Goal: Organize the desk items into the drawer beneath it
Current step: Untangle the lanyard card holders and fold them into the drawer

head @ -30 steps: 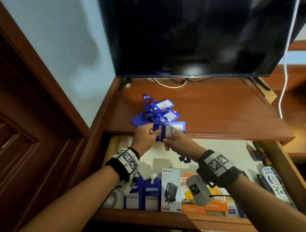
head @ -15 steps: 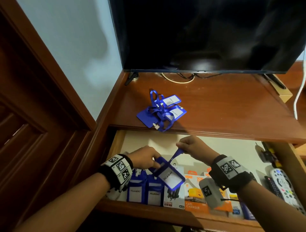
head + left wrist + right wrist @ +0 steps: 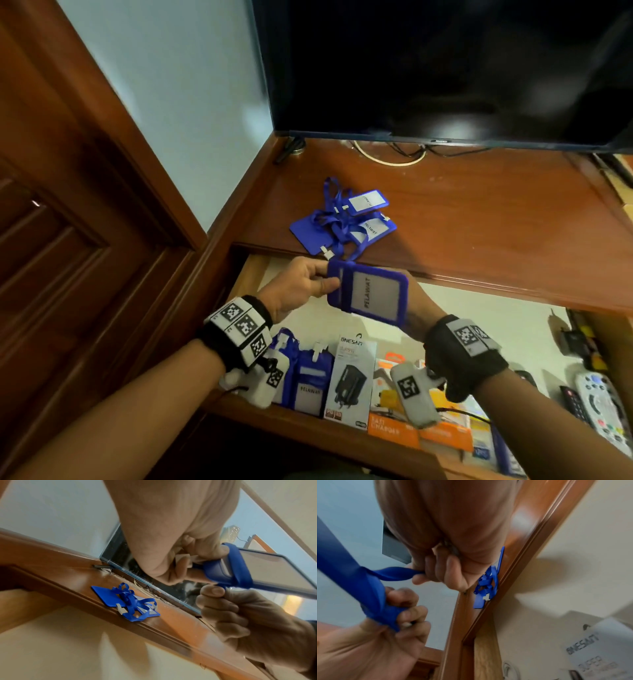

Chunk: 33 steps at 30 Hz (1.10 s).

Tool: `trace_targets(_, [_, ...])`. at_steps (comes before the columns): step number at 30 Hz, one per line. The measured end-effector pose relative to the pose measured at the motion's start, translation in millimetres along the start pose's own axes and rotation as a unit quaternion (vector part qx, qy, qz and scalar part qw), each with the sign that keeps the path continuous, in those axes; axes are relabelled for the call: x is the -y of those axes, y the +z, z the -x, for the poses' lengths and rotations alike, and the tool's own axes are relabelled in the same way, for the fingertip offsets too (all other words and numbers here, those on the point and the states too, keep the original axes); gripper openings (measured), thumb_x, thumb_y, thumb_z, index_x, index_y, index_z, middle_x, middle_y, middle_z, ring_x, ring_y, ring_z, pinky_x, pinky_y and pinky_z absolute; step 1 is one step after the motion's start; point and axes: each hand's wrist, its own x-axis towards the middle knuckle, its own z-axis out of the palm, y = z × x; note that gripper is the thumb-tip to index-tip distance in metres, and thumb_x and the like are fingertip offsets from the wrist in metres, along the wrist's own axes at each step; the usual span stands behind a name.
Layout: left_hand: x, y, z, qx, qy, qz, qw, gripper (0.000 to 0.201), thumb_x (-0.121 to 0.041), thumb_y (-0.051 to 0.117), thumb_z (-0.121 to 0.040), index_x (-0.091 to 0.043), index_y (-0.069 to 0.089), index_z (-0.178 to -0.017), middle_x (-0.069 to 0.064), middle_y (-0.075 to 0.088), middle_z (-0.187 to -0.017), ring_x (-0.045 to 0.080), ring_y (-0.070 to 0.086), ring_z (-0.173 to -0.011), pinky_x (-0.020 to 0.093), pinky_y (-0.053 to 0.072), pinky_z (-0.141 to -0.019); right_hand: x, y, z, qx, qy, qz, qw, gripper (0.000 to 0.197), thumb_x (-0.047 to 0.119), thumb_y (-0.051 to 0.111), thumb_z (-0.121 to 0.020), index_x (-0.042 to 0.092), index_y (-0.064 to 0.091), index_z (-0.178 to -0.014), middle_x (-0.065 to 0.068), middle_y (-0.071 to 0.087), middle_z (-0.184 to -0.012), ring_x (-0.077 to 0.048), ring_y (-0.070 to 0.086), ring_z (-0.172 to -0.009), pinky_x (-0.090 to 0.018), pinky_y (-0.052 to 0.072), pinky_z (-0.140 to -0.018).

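I hold a blue badge holder [image 3: 370, 291] marked PELAWAT above the open drawer [image 3: 308, 425], just in front of the desk edge. My left hand [image 3: 308, 286] grips its left end, and the grip also shows in the left wrist view [image 3: 188, 568]. My right hand [image 3: 419, 574] is mostly hidden behind the holder in the head view. It pinches the holder's blue strap [image 3: 393, 573], which is wound round the holder's end. A tangled pile of more blue badge holders [image 3: 342, 222] lies on the desk [image 3: 479, 222].
Along the drawer's front stand two blue badge holders [image 3: 310, 380], a white charger box [image 3: 349, 377] and orange boxes [image 3: 390, 428]. Remotes [image 3: 603, 401] lie at its right end. A television [image 3: 445, 68] stands at the back of the desk, and a wooden door is on the left.
The holder hung tilted low over the drawer with the strap pulled up. Now it is raised near the desk edge, the strap wound round its end, and my right hand is behind it.
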Motion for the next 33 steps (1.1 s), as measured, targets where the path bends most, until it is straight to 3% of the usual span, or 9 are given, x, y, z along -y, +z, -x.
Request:
trace_targets(2, [-2.6, 7.7, -1.9, -0.036, 0.006, 0.054, 0.998, 0.023, 0.000, 0.055, -0.093, -0.011, 0.063, -0.111, 0.014, 0.064, -0.101, 0.025, 0.050, -0.088, 0.029, 0.038, -0.073, 5.1, -0.8, -1.9, 0.033, 0.001, -0.066, 0.997, 0.010, 0.014, 0.069, -0.069, 0.018, 0.074, -0.077, -0.005, 0.061, -0.066, -0.015, 0.050, -0.056, -0.026, 0.034, -0.048])
trace_targets(6, [-2.3, 19.1, -7.5, -0.094, 0.009, 0.145, 0.985, 0.023, -0.008, 0.055, -0.092, -0.007, 0.063, -0.114, 0.017, 0.066, -0.108, 0.032, 0.050, -0.099, 0.043, 0.034, -0.083, 9.5, -3.9, -11.1, 0.055, 0.020, -0.120, 0.991, 0.015, 0.013, 0.053, -0.081, 0.005, 0.064, -0.088, -0.010, 0.044, -0.062, -0.015, 0.034, -0.051, -0.027, 0.029, -0.049])
trace_targets(11, [7.3, 30.9, -9.6, -0.143, -0.012, 0.187, 0.972, 0.028, -0.020, 0.064, -0.083, -0.004, 0.068, -0.106, 0.028, 0.061, -0.102, 0.034, 0.044, -0.091, 0.045, 0.033, -0.078, -0.6, -7.6, -14.5, 0.106, 0.062, -0.123, 0.985, 0.018, 0.008, 0.044, -0.093, 0.008, 0.061, -0.096, -0.013, 0.052, -0.070, -0.012, 0.045, -0.051, -0.025, 0.038, -0.050])
trace_targets(13, [15.2, 29.5, -9.1, -0.157, -0.036, 0.151, 0.975, 0.014, -0.009, 0.058, -0.091, -0.011, 0.070, -0.099, 0.019, 0.064, -0.095, 0.028, 0.046, -0.079, 0.032, 0.038, -0.067, -5.6, -12.9, -17.0, 0.116, 0.104, -0.083, 0.984, 0.021, 0.005, 0.042, -0.097, 0.007, 0.063, -0.100, -0.016, 0.060, -0.074, -0.015, 0.051, -0.055, -0.024, 0.045, -0.050])
trace_targets(17, [33.9, 14.4, -9.6, -0.150, -0.107, 0.026, 0.983, 0.017, -0.003, 0.053, -0.095, -0.011, 0.067, -0.101, -0.003, 0.066, -0.078, -0.003, 0.051, -0.056, 0.014, 0.039, -0.057, -14.5, -43.1, -43.2, 0.021, 0.148, 0.076, 0.986, 0.019, 0.003, 0.051, -0.093, 0.006, 0.069, -0.096, -0.014, 0.070, -0.085, -0.023, 0.061, -0.069, -0.029, 0.051, -0.058])
trace_targets(21, [60.8, -9.0, -14.8, -0.055, -0.154, -0.161, 0.973, 0.015, -0.018, 0.064, -0.091, -0.006, 0.072, -0.095, 0.011, 0.073, -0.095, 0.023, 0.068, -0.088, 0.039, 0.055, -0.083, -23.5, -72.8, -77.4, -0.109, 0.109, 0.206, 0.966, 0.008, 0.009, 0.060, -0.090, 0.010, 0.067, -0.086, -0.003, 0.066, -0.085, -0.015, 0.057, -0.075, -0.030, 0.045, -0.069])
trace_targets(25, [66.5, -20.0, -19.3, 0.130, -0.165, -0.437, 0.875, 0.030, -0.035, 0.061, -0.091, -0.007, 0.067, -0.082, 0.007, 0.065, -0.083, 0.026, 0.060, -0.078, 0.034, 0.045, -0.066, -38.8, -90.2, -114.3, -0.116, 0.046, 0.416, 0.901, 0.006, 0.009, 0.070, -0.080, 0.010, 0.064, -0.081, -0.006, 0.063, -0.082, -0.022, 0.057, -0.076, -0.036, 0.045, -0.072])
trace_targets(29, [73.7, -11.8, -22.7, 0.252, -0.126, -0.559, 0.780, 0.021, -0.033, 0.057, -0.092, -0.015, 0.066, -0.087, 0.009, 0.064, -0.095, 0.029, 0.061, -0.084, 0.034, 0.044, -0.066, -49.8, -85.6, -135.8, -0.177, 0.027, 0.456, 0.872, 0.063, 0.006, 0.076, -0.068, 0.008, 0.050, -0.125, -0.015, 0.048, -0.133, -0.031, 0.046, -0.121, -0.045, 0.040, -0.100])
trace_targets(33, [90.5, -1.1, -26.4, 0.309, -0.072, -0.608, 0.728, 0.025, -0.030, 0.055, -0.094, -0.008, 0.066, -0.094, 0.013, 0.064, -0.101, 0.032, 0.061, -0.086, 0.034, 0.042, -0.065, -55.1, -65.7, -141.6, -0.176, 0.083, 0.496, 0.846, 0.083, 0.015, 0.070, -0.075, 0.025, 0.029, -0.146, 0.007, 0.017, -0.159, -0.025, 0.018, -0.142, -0.050, 0.026, -0.109])
